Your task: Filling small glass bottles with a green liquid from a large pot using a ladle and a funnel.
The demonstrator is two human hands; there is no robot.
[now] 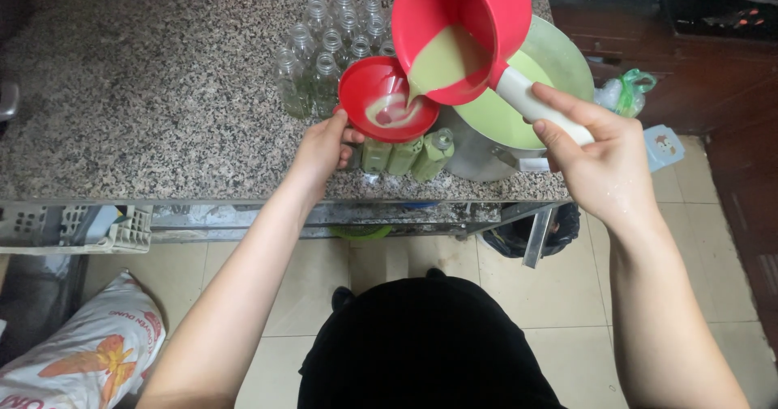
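My right hand (pixel 596 154) grips the white handle of a red ladle-pot (pixel 478 16), tilted so pale green liquid pours from its lip. The stream falls into a red funnel (pixel 381 93) that my left hand (pixel 324 146) steadies at its rim. The funnel sits over a bottle hidden beneath it. Filled green bottles (pixel 405 156) stand next to it at the counter's front. A big metal pot (pixel 502 125) of the same green liquid is right behind the ladle-pot.
Several empty clear bottles (pixel 328 48) stand on the speckled granite counter (pixel 146 93) behind the funnel. A printed sack (pixel 89 352) lies on the tiled floor at lower left. A plastic bag (pixel 624 91) and dark wooden furniture (pixel 713 77) are at right.
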